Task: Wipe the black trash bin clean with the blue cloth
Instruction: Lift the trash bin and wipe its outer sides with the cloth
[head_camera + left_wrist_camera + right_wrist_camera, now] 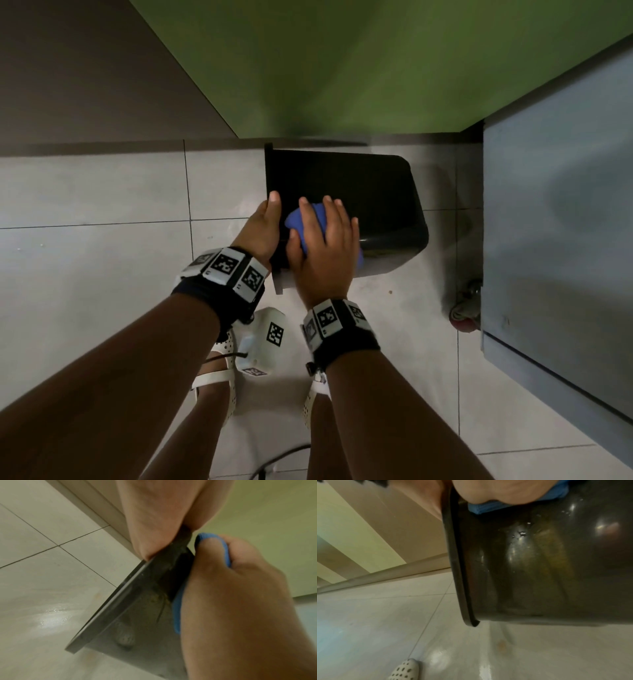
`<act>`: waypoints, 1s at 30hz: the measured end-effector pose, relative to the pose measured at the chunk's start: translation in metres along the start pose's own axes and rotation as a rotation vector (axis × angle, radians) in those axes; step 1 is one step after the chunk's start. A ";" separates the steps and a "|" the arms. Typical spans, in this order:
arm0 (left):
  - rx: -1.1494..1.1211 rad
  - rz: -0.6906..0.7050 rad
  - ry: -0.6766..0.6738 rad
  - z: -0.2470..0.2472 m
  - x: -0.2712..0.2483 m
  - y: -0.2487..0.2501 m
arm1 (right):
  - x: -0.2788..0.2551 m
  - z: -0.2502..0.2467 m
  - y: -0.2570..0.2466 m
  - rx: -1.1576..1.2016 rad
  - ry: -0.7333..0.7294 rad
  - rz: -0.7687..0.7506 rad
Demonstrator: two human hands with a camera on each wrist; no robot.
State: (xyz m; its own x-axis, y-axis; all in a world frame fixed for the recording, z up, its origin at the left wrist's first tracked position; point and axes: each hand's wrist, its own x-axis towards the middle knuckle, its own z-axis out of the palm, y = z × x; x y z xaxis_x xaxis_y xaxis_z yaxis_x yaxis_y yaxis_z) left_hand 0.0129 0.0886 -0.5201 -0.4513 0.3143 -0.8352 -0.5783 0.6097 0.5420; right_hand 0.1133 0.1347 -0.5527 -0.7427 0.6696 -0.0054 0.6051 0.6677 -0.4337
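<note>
The black trash bin lies on its side on the tiled floor, its rim turned left and its base right. My left hand grips the rim, thumb on the outside. My right hand presses the bunched blue cloth onto the bin's upper side wall near the rim, fingers curled over it. The cloth peeks out round that hand in the left wrist view. In the right wrist view the bin wall looks wet and streaked, with the cloth under my palm.
A green wall panel stands right behind the bin. A grey cabinet on a caster wheel stands close on the right. My white perforated shoes are below the hands. Open floor tiles lie to the left.
</note>
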 end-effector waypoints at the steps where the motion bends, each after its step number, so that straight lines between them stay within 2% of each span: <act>1: 0.026 0.014 0.004 -0.002 0.009 -0.009 | 0.000 -0.001 0.005 -0.012 -0.007 -0.003; 8: 0.135 0.025 -0.009 -0.003 0.017 -0.016 | 0.006 -0.015 0.050 -0.048 0.042 0.077; 14: 0.198 -0.043 0.040 0.004 0.007 -0.013 | 0.014 -0.023 0.081 -0.075 0.010 0.268; 17: 0.205 -0.084 0.069 0.006 -0.003 -0.009 | 0.019 -0.023 0.091 -0.040 0.008 0.434; 20: 0.192 -0.115 0.125 0.007 -0.008 -0.014 | 0.026 -0.023 0.098 0.153 0.017 0.783; 22: 0.177 -0.147 0.153 0.005 -0.008 -0.022 | 0.027 -0.019 0.094 0.162 0.019 0.894; 24: 0.162 -0.168 0.163 0.003 -0.008 -0.025 | 0.021 -0.012 0.081 0.055 0.044 0.800; 26: 0.155 -0.183 0.168 0.000 -0.008 -0.024 | 0.013 -0.003 0.065 -0.032 0.050 0.627; 30: 0.151 -0.198 0.177 0.000 -0.008 -0.023 | -0.004 0.014 0.029 -0.042 -0.017 0.339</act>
State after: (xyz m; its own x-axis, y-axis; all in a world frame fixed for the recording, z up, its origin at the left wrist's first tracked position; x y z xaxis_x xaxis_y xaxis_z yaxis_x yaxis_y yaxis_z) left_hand 0.0301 0.0723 -0.5259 -0.4589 0.0546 -0.8868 -0.5652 0.7522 0.3388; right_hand 0.1294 0.1467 -0.5777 -0.5018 0.8505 -0.1578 0.8293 0.4212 -0.3672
